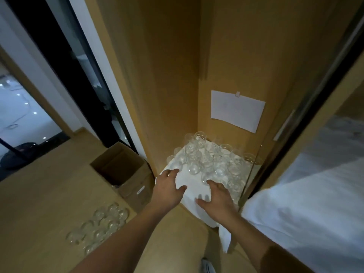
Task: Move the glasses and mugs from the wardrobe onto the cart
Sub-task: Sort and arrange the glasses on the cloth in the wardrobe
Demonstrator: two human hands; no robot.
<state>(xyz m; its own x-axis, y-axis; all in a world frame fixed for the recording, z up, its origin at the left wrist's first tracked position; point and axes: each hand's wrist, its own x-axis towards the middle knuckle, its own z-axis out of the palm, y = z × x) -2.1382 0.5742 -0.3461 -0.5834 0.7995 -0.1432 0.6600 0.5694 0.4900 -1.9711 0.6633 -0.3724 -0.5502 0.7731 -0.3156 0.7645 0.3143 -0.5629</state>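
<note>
Several clear stemmed glasses (208, 162) stand crowded on a white cloth (189, 186) on the floor of the wooden wardrobe (173, 75). My left hand (169, 186) hovers over the cloth's left front part with its fingers spread, holding nothing. My right hand (218, 200) reaches in beside it, fingers spread, its fingertips close to the nearest glass; I cannot tell whether they touch. A second group of clear glasses (100, 219) stands on the wooden floor at the lower left. No cart or mugs are in view.
An open cardboard box (120, 166) stands on the floor left of the wardrobe. A white sheet of paper (237, 111) is clipped to the wardrobe's back wall. A bed with white linen (307, 209) fills the right side. A dark sliding door frame runs along the wardrobe's right edge.
</note>
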